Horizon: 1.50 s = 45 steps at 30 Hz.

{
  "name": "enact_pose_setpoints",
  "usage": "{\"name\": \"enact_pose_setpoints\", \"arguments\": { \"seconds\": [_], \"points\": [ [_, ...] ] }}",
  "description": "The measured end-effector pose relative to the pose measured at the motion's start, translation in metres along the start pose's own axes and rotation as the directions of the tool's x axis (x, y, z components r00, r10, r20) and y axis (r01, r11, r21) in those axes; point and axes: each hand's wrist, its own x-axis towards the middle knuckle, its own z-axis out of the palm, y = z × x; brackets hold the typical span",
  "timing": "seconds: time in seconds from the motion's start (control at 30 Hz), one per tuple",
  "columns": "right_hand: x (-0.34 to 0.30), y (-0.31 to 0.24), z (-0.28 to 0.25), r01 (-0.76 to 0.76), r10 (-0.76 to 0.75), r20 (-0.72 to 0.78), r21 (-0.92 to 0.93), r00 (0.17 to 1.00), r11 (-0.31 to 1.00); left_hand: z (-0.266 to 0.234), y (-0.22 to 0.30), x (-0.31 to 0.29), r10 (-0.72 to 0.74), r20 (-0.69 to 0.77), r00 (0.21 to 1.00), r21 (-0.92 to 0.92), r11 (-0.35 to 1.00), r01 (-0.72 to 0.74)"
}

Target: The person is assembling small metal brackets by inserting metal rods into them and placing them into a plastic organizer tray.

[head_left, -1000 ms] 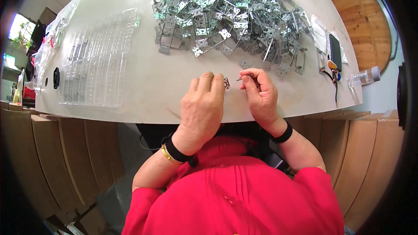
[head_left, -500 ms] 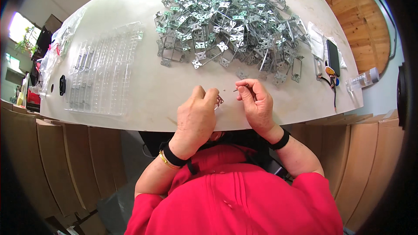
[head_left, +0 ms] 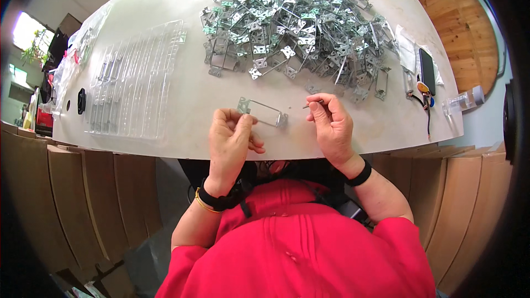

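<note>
My left hand (head_left: pixel 229 135) pinches a metal bracket frame (head_left: pixel 280 120) by one end, between thumb and fingers. The frame has two perforated end plates joined by thin rods, and it is held above the near part of the table. To its right, my right hand (head_left: pixel 334 131) is closed on a thin dark metal pin (head_left: pixel 307 106) whose tip points left toward the frame, apart from it. Beyond both hands lies a large heap of similar metal bracket frames (head_left: pixel 298 27).
On the left of the white table (head_left: pixel 204 138) lies a clear plastic tray (head_left: pixel 160 85) with several metal pieces, beside a small black object (head_left: pixel 81 101). A phone (head_left: pixel 425 67), white wipes, coloured wired parts (head_left: pixel 423 88) and a clear bottle (head_left: pixel 464 101) are at the right.
My left hand has moved left and turned, bringing the metal bracket frame out into full view. My right hand keeps the pin and has shifted slightly right.
</note>
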Motion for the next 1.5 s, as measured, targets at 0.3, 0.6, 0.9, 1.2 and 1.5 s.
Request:
{"name": "enact_pose_setpoints", "arguments": {
  "seconds": [0.3,0.6,0.9,1.2,1.5],
  "points": [
    [0.001,-0.005,-0.002,0.058,-0.054,0.042,-0.086,0.998,0.995,-0.012,0.002,-0.001,0.250,0.038,0.968,0.626,0.749,-0.218],
    [0.002,-0.005,-0.001,0.164,-0.150,0.092,-0.168,0.984,0.972,-0.007,-0.012,0.015,0.637,0.231,0.735,0.845,0.243,-0.476],
    [0.002,-0.012,0.002,0.311,-0.249,0.225,-0.312,0.942,0.898,-0.006,-0.022,0.009,0.601,0.233,0.764,0.775,0.360,-0.519],
    [-0.002,-0.002,-0.001,0.070,-0.061,0.066,-0.145,0.996,0.987,-0.005,-0.019,0.003,0.531,0.245,0.811,0.592,0.581,-0.559],
    [0.001,-0.002,-0.002,0.161,-0.154,0.054,-0.160,0.987,0.974,-0.005,-0.027,0.004,0.544,0.315,0.778,0.537,0.573,-0.619]
  ]
}}
